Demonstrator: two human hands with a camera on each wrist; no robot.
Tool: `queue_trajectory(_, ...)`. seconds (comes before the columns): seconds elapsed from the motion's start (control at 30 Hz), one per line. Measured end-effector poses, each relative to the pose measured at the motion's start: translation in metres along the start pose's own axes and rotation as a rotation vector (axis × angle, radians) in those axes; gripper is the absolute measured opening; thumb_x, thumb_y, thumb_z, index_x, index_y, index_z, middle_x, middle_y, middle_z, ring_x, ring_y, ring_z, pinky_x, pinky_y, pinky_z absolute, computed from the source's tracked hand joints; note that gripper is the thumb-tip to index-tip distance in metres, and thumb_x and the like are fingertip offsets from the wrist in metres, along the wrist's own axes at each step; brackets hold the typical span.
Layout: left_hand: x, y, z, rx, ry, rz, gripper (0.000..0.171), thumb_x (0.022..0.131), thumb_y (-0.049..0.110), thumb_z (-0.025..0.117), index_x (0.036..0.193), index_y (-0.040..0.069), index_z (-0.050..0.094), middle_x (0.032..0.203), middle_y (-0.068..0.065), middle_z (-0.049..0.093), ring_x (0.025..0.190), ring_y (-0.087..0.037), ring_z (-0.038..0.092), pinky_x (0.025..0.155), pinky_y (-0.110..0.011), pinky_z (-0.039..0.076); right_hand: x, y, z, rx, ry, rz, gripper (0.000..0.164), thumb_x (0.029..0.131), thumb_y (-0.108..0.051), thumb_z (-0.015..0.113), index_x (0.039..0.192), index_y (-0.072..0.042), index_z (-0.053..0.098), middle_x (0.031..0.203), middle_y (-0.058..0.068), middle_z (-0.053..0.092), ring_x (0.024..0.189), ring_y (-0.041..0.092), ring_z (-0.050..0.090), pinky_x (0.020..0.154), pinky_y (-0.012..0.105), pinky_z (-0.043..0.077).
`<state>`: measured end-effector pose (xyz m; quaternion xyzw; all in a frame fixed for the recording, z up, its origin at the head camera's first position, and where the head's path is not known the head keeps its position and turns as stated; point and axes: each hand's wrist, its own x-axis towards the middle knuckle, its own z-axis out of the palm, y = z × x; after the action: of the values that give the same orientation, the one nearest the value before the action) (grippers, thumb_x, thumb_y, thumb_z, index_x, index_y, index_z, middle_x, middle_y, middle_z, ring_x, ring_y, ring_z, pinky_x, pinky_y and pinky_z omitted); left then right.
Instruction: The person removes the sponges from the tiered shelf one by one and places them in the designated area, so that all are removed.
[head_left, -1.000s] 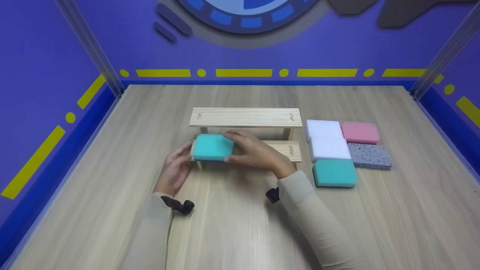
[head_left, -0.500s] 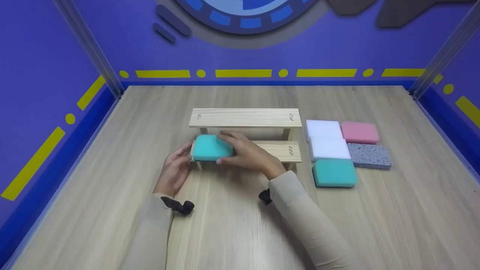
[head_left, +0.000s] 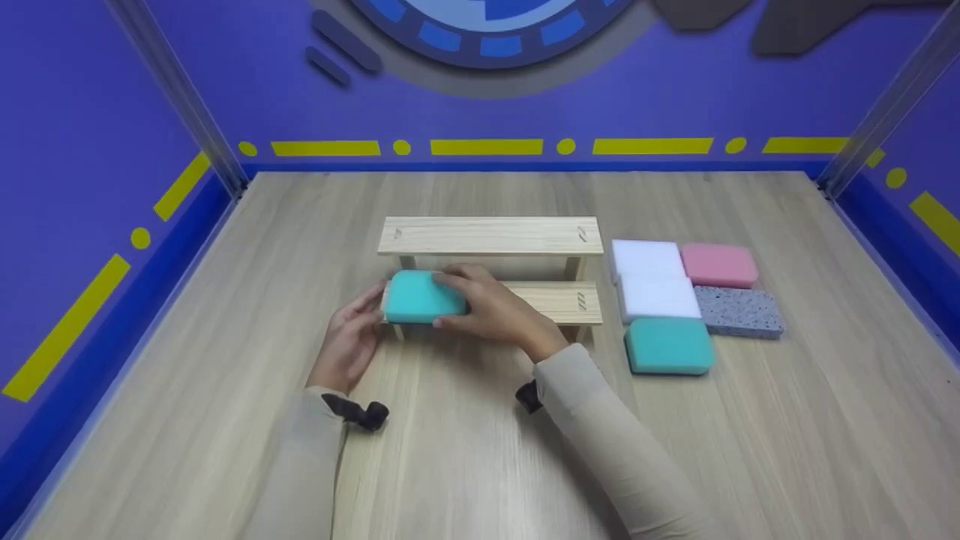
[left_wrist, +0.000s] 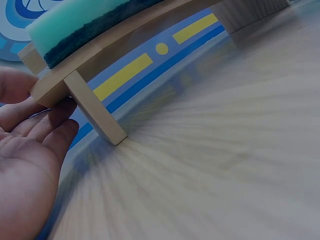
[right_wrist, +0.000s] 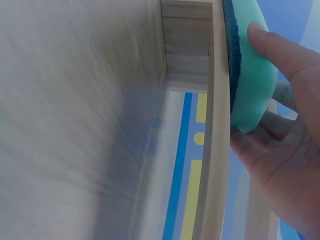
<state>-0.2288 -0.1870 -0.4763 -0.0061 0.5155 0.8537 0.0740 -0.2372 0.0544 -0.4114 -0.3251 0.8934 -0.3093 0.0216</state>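
Note:
A teal sponge point(head_left: 420, 296) lies flat on the left end of the lower wooden shelf point(head_left: 559, 303), its dark scouring layer point(right_wrist: 234, 60) down against the board. My right hand point(head_left: 495, 307) holds the sponge at its right end, the thumb on the near side and the fingers around the end and far side. My left hand point(head_left: 349, 341) grips the left end of the lower shelf, thumb at the board's end and fingers point(left_wrist: 60, 117) curled underneath, beside a leg point(left_wrist: 97, 110).
Behind stands the higher wooden shelf point(head_left: 491, 235). To the right on the table point(head_left: 465, 465) lie two white sponges point(head_left: 658, 298), a pink sponge point(head_left: 721, 265), a grey speckled block point(head_left: 741, 312) and another teal sponge point(head_left: 670, 346). Blue panels point(head_left: 480, 112) enclose the back and sides.
My right hand and forearm have shifted a little to the left, the fingers reaching farther over the sponge. The sponge has hardly moved, and my left hand stays at the shelf's end.

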Motion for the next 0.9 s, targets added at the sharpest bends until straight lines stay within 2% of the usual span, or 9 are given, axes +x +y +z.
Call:
queue_trajectory(0.23,-0.001,-0.001,0.0,0.01,0.01,0.004,0.059,0.092,-0.008,0.042,0.148,-0.006,0.025,0.157,-0.017,0.025,0.147,-0.022,0.023,0.12,-0.034,0.021,-0.002,0.001,0.001,-0.013,0.003,-0.011,0.068,0.087,-0.036,0.07,0.145,-0.012,0.043,0.147,0.014,0.041,0.136,0.026,0.039,0.112,0.04,0.037)
queue_trajectory(0.67,-0.002,-0.001,0.001,-0.005,-0.008,0.015,0.057,0.093,-0.009,0.038,0.148,-0.006,0.025,0.158,-0.017,0.024,0.147,-0.022,0.023,0.12,-0.031,0.019,-0.011,0.003,-0.006,-0.034,0.006,-0.023,0.066,0.086,-0.038,0.07,0.142,-0.013,0.048,0.143,0.016,0.045,0.13,0.028,0.045,0.109,0.042,0.04)
queue_trajectory(0.9,-0.001,-0.001,0.0,-0.009,-0.009,0.029,0.058,0.091,-0.013,0.036,0.147,-0.009,0.023,0.159,-0.018,0.021,0.148,-0.023,0.018,0.121,-0.032,0.017,-0.017,0.005,-0.01,-0.044,-0.014,-0.023,0.065,0.085,-0.037,0.071,0.141,-0.012,0.05,0.14,0.016,0.047,0.127,0.027,0.047,0.107,0.04,0.042)
